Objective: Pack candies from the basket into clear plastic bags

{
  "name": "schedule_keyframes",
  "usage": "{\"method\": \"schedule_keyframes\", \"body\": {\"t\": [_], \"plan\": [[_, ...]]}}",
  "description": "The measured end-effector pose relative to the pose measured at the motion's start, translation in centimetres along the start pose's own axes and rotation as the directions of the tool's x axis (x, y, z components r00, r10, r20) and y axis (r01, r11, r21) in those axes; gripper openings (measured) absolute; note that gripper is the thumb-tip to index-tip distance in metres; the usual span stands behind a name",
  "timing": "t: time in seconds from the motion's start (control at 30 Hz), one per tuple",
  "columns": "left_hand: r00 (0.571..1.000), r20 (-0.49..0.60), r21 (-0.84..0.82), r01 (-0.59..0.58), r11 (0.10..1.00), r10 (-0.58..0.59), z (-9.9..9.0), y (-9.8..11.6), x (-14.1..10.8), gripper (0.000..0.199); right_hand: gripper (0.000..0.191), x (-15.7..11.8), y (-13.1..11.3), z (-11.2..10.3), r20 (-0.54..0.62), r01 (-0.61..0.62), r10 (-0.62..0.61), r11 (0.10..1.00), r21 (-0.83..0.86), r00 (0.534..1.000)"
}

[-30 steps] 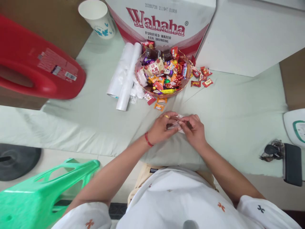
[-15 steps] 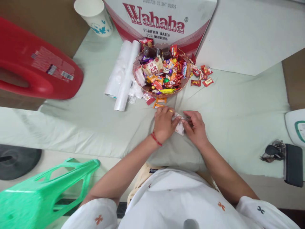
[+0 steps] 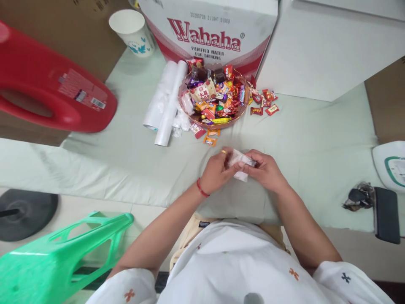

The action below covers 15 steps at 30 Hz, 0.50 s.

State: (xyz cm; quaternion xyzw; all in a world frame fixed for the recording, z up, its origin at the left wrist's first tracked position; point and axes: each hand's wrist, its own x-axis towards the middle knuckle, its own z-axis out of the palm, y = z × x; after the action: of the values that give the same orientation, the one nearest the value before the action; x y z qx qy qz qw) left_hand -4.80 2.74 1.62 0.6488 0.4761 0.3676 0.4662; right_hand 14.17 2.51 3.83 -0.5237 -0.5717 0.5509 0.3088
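Between my two hands is a small white crinkled packet [image 3: 234, 158], with a dark piece showing at its right end. My left hand [image 3: 215, 172] grips its left side, thumb across the front. My right hand [image 3: 268, 172] is closed on the right end, thumb and fingers pinched together. Whether the packet is sealed or torn I cannot tell. Beyond the hands stands a clear pinkish bowl [image 3: 221, 126] heaped with wrapped sweets [image 3: 207, 90]. Two orange-wrapped sweets [image 3: 209, 141] lie on the cloth just in front of it.
White plastic rolls [image 3: 167, 120] lie left of the bowl, a paper cup [image 3: 136, 36] behind. Loose red sweets [image 3: 272, 109] lie to the right. A Wahaba-style carton marked Wahaha [image 3: 209, 25], a red jug [image 3: 95, 112], a phone [image 3: 387, 215], keys [image 3: 359, 196] and a green stool [image 3: 38, 270] surround the area.
My right hand has closed around the packet's right end, where a dark piece now shows. Both hands appear slightly raised with the packet. The view has shifted a little.
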Motion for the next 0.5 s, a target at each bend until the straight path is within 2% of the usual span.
{"method": "schedule_keyframes", "body": {"t": [0.07, 0.1, 0.2, 0.27, 0.3, 0.33, 0.37, 0.43, 0.5], "plan": [[0.995, 0.095, -0.045, 0.022, 0.999, -0.017, -0.3, 0.6, -0.3, 0.045, 0.034, -0.4, 0.0, 0.2, 0.019, 0.022, -0.023, 0.998, 0.066, 1.0], [0.996, 0.088, -0.067, 0.033, 0.997, -0.027, -0.4, 0.7, -0.4, 0.048, 0.034, -0.6, 0.1, 0.3, 0.015, 0.025, -0.027, 0.994, 0.103, 1.0], [0.995, -0.091, -0.024, 0.044, 0.999, -0.046, -0.4, 0.9, -1.2, 0.048, 0.041, -1.8, 0.6, 0.4, -0.113, -0.045, 0.075, 0.968, 0.248, 0.991], [0.977, -0.207, 0.148, -0.025, 0.989, 0.056, -0.1, 0.9, -2.1, 0.042, 0.046, -3.1, 0.6, 0.4, -0.198, -0.15, 0.228, 0.927, 0.345, 0.953], [0.967, -0.201, 0.248, -0.104, 0.963, 0.156, 0.2, 0.9, -2.6, 0.038, 0.051, -3.8, 0.5, 0.4, -0.183, -0.22, 0.31, 0.894, 0.391, 0.933], [0.953, -0.141, 0.33, -0.209, 0.921, 0.268, 0.6, 1.0, -3.2, 0.033, 0.058, -4.6, 0.3, 0.4, -0.125, -0.296, 0.382, 0.852, 0.433, 0.916], [0.928, -0.037, 0.377, -0.331, 0.865, 0.372, 1.2, 1.1, -3.9, 0.027, 0.066, -5.4, 0.2, 0.4, -0.042, -0.365, 0.432, 0.805, 0.467, 0.901], [0.835, 0.188, 0.347, -0.549, 0.76, 0.517, 2.4, 1.4, -4.9, 0.014, 0.073, -7.1, -0.1, 0.3, 0.073, -0.436, 0.464, 0.751, 0.495, 0.883], [0.742, 0.308, 0.281, -0.668, 0.689, 0.595, 3.4, 1.6, -5.7, 0.013, 0.064, -8.7, 0.0, -0.3, 0.051, -0.43, 0.463, 0.772, 0.468, 0.885]]}}
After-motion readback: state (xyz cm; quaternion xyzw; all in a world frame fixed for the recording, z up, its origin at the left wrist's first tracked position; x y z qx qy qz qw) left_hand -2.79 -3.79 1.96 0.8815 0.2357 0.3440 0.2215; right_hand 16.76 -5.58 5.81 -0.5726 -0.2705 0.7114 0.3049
